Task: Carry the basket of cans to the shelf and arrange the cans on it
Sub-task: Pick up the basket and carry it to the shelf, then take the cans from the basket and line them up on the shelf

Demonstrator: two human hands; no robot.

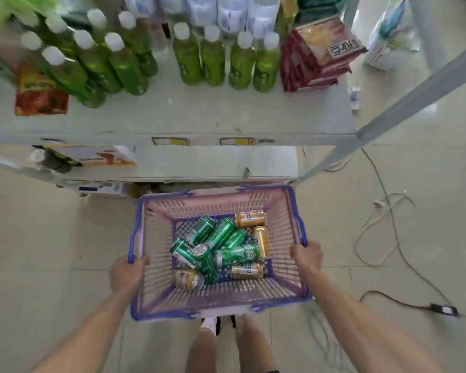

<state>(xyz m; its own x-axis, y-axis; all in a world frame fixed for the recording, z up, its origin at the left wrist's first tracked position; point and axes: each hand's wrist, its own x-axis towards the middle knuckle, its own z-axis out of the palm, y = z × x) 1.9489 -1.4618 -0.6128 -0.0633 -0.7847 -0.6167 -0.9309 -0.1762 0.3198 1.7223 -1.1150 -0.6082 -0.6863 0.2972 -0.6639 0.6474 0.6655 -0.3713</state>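
A pink basket with a purple rim [221, 313] hangs above the floor just in front of the white shelf [189, 119]. Several green cans [221, 234] and several gold cans [250, 218] lie jumbled on its bottom. My left hand [125, 273] grips the rim on the left side. My right hand [307, 255] grips the rim on the right side. The shelf's front strip near the basket is bare.
Green bottles with white caps [213, 59] stand in rows at the back of the shelf, red snack packs [312, 57] at its right end, an orange packet [39, 96] at its left. Cables [382, 219] and a black adapter [444, 309] lie on the tiled floor to the right.
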